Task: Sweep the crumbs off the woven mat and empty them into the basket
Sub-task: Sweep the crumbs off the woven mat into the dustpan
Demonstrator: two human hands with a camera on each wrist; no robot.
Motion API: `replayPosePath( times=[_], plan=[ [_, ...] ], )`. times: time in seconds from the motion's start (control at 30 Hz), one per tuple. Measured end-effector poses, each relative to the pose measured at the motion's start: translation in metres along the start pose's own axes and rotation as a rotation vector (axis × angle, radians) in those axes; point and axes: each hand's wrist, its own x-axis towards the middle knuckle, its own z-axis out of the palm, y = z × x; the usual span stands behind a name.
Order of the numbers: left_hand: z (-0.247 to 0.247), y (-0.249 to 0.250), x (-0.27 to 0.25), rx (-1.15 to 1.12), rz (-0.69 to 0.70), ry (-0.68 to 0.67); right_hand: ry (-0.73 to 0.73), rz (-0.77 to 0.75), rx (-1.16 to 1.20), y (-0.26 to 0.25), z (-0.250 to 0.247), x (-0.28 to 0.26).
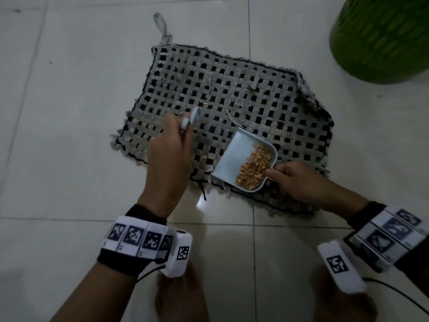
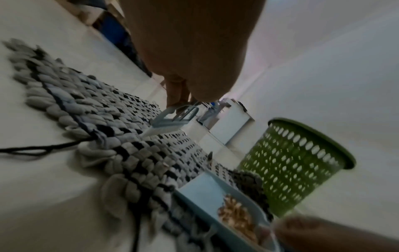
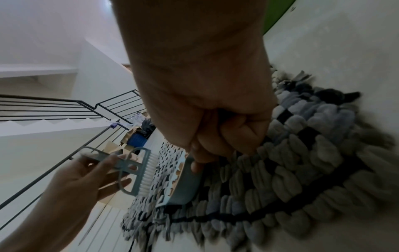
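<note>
Gripping the loaded dustpan (image 1: pixel 241 159) in my right hand (image 1: pixel 294 182), brush (image 3: pixel 140 172) in my left hand (image 1: pixel 169 156); tilting it could spill crumbs (image 1: pixel 254 166) short of the basket (image 2: pixel 295 163).

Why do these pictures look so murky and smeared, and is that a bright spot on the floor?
Head view: dim light, corners darkened, the left hand and its brush slightly motion-blurred, a small glare patch on the floor tile by the woven mat. Left wrist view: heavy smear at the edges, the basket bent by the wide lens. Right wrist view: the right hand looms large; mat fringe blurred.

Basket (image 1: pixel 383 38) cropped by frame edge
</note>
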Motion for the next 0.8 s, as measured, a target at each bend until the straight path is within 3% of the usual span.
replayPosePath(
  times=[0.17,0.33,0.53,0.6,0.8],
  plan=[
    [0.023,0.004,-0.007,0.117,0.059,-0.039,0.009,0.014,-0.061,-0.004,-0.002,0.003],
    [0.036,0.030,-0.017,-0.091,-0.047,-0.109,-0.012,0.014,-0.044,-0.007,-0.005,0.003],
    [0.003,0.035,-0.008,-0.228,-0.077,0.114,-0.022,-0.017,-0.065,-0.005,-0.005,0.003],
    [0.001,0.032,-0.002,-0.221,-0.058,0.128,-0.031,-0.017,-0.047,-0.004,-0.005,0.004],
    [0.028,0.011,-0.005,0.023,-0.006,-0.037,-0.028,-0.025,-0.044,-0.005,-0.005,0.004]
  ],
)
